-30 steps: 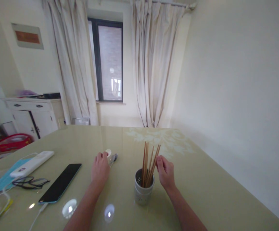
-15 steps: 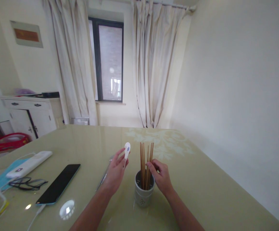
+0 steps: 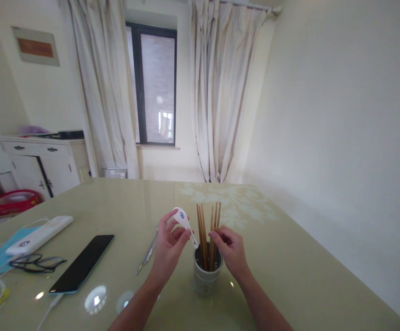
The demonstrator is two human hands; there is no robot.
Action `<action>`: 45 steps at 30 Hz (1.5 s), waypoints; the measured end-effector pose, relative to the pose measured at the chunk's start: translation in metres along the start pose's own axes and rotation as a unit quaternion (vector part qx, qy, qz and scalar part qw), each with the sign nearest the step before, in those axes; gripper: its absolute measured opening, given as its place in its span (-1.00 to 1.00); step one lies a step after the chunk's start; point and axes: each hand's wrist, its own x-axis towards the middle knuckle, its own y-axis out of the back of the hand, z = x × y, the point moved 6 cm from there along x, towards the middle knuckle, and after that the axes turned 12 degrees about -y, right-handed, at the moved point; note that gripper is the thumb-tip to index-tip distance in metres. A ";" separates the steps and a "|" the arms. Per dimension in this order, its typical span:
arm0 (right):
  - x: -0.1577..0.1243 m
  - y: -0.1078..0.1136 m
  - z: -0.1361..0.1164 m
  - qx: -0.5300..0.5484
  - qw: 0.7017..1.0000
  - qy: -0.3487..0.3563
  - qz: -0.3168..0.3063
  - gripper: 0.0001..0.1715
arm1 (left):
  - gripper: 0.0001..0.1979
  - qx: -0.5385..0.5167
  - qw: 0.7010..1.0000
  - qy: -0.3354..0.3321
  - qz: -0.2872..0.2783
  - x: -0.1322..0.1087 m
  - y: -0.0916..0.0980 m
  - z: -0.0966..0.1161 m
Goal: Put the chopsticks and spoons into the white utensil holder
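- On the table (image 3: 289, 257), my glasses (image 3: 36, 263) and black-screened phone (image 3: 82, 264) lie far to the left.
- Metal cutlery (image 3: 147, 253) lies just beside my left hand (image 3: 167, 250).
- That hand's fingers pinch a white spoon (image 3: 183, 219), its bowl raised, its handle slanting down to the rim of the cup (image 3: 206, 284); I can't tell whether they touch.
- The upright cup holds chopsticks (image 3: 202, 230).
- My right hand (image 3: 232, 249) has its fingers pinching the rightmost ones.

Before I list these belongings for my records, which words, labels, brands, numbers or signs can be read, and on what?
None can be read.
White device: round dark mark, too small to read.
White spoon in the left hand: blue mark, too blurred to tell if lettering.
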 end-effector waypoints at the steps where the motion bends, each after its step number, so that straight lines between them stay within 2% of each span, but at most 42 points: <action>1: 0.000 0.001 -0.001 -0.001 1.000 -0.001 0.002 -0.45 | -0.28 -0.002 1.000 -0.001 -0.002 -0.001 -0.002 0.000; 5: 0.000 0.000 -0.002 -0.007 1.000 -0.018 0.000 -0.50 | -0.25 0.004 1.000 -0.009 -0.009 -0.007 -0.006 -0.001; 9: 0.004 -0.005 0.006 0.010 0.998 -0.060 -0.028 -0.53 | -0.20 0.028 0.999 -0.020 -0.014 -0.011 -0.006 -0.004; 11: 0.005 -0.007 0.009 0.023 0.996 -0.078 -0.034 -0.52 | -0.28 0.051 0.998 -0.024 -0.022 -0.013 -0.007 -0.004; 14: 0.006 -0.007 0.011 0.034 0.995 -0.093 -0.033 -0.50 | -0.49 0.109 0.993 -0.033 -0.035 -0.014 -0.008 -0.003; 17: 0.005 -0.008 0.011 0.036 0.994 -0.097 -0.033 -0.48 | -0.68 0.194 0.978 -0.069 -0.037 -0.013 -0.008 0.004; 19: 0.005 -0.008 0.011 0.035 0.994 -0.097 -0.034 -0.47 | -0.73 0.245 0.964 -0.097 -0.041 -0.013 -0.010 0.010; 23: 0.004 -0.007 0.010 0.026 0.995 -0.093 -0.031 -0.46 | -0.74 0.294 0.947 -0.115 -0.061 -0.013 -0.013 0.015; 26: 0.005 -0.007 0.010 0.026 0.995 -0.090 -0.029 -0.45 | -0.77 0.304 0.941 -0.109 -0.100 -0.014 -0.017 0.013; 30: 0.004 -0.006 0.010 0.024 0.996 -0.086 -0.025 -0.44 | -0.71 0.308 0.938 -0.090 -0.132 -0.016 -0.020 0.010; 37: 0.005 -0.005 0.007 0.005 0.997 -0.072 -0.010 -0.39 | -0.67 0.333 0.932 -0.089 -0.112 -0.017 -0.018 0.009; 45: 0.004 -0.006 0.008 0.006 0.997 -0.079 -0.018 -0.40 | -0.77 0.337 0.924 -0.094 -0.155 -0.017 -0.022 0.008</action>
